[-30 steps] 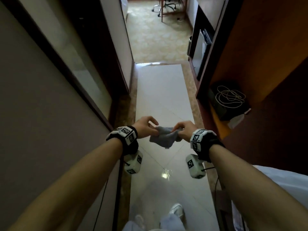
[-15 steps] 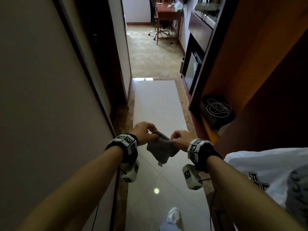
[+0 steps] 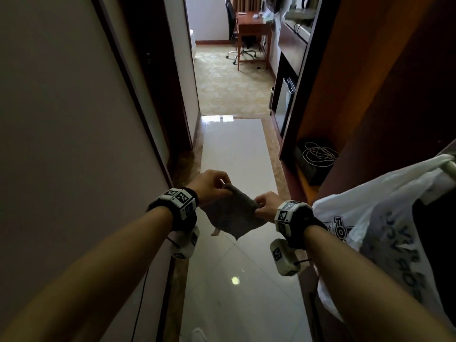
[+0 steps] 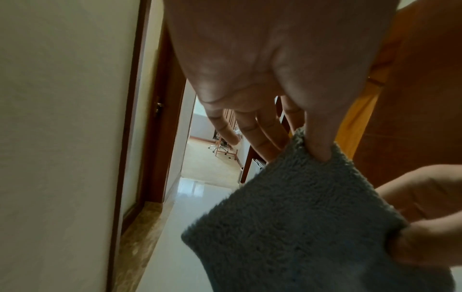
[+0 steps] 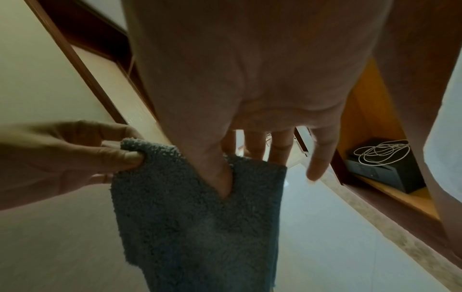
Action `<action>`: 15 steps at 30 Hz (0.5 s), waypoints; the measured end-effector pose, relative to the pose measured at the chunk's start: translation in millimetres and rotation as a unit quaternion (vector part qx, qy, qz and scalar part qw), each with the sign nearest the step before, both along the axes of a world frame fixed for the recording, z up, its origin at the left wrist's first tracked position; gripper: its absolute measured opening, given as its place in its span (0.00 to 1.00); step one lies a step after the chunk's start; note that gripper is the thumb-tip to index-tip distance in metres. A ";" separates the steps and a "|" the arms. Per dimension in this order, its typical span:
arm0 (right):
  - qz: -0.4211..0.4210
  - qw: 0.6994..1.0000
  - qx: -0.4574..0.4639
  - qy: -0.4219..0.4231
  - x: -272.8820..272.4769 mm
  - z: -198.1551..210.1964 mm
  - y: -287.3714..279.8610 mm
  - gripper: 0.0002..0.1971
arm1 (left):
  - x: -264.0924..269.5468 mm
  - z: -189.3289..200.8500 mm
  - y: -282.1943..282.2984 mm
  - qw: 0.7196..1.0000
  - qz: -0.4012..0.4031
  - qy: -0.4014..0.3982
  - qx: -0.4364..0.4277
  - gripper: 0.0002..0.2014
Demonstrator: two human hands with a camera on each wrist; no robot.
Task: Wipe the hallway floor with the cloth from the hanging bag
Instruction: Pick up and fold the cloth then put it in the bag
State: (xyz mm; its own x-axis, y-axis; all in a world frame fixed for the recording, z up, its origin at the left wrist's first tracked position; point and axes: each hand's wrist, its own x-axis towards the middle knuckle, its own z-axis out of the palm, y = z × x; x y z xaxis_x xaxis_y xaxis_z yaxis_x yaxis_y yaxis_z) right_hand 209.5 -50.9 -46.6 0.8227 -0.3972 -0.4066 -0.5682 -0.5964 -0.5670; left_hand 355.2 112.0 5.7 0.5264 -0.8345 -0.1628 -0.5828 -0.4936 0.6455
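Observation:
A small grey fluffy cloth (image 3: 232,215) hangs spread between my two hands at waist height over the glossy white hallway floor (image 3: 237,149). My left hand (image 3: 212,185) pinches its upper left corner between thumb and fingers. My right hand (image 3: 267,204) pinches the upper right corner. In the left wrist view the thumb presses into the cloth (image 4: 307,217) edge. In the right wrist view the cloth (image 5: 200,213) dangles below my thumb. The white plastic bag (image 3: 380,233) hangs at my right.
A beige wall (image 3: 61,144) and dark door frame (image 3: 138,99) close in the left side. A wooden cabinet (image 3: 370,82) lines the right, with a black box and coiled cable (image 3: 318,156) on a low shelf. Beyond lies a carpeted room with a desk (image 3: 251,28) and chair.
The bunched cloth has been pulled open into a flat square between my hands. My view has tilted up, and the white bag has come into sight at the right.

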 end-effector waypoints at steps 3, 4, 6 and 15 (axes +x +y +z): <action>-0.009 1.000 -0.014 -0.026 -32.9 -7.2 -1.5 0.08 | -36.6 -5.0 4.7 0.999 0.032 -0.028 0.006 0.09; -0.018 0.999 -0.015 -0.041 -44.7 -9.4 -0.2 0.08 | -48.1 -8.4 7.3 0.999 0.043 -0.025 0.008 0.09; -0.041 0.997 -0.017 -0.061 -67.1 -13.4 2.9 0.07 | -67.0 -17.3 13.5 0.998 0.059 -0.014 0.006 0.08; -0.076 0.991 0.056 -0.099 -139.0 -12.4 23.5 0.05 | -141.9 -34.0 49.4 0.993 0.094 0.067 -0.022 0.04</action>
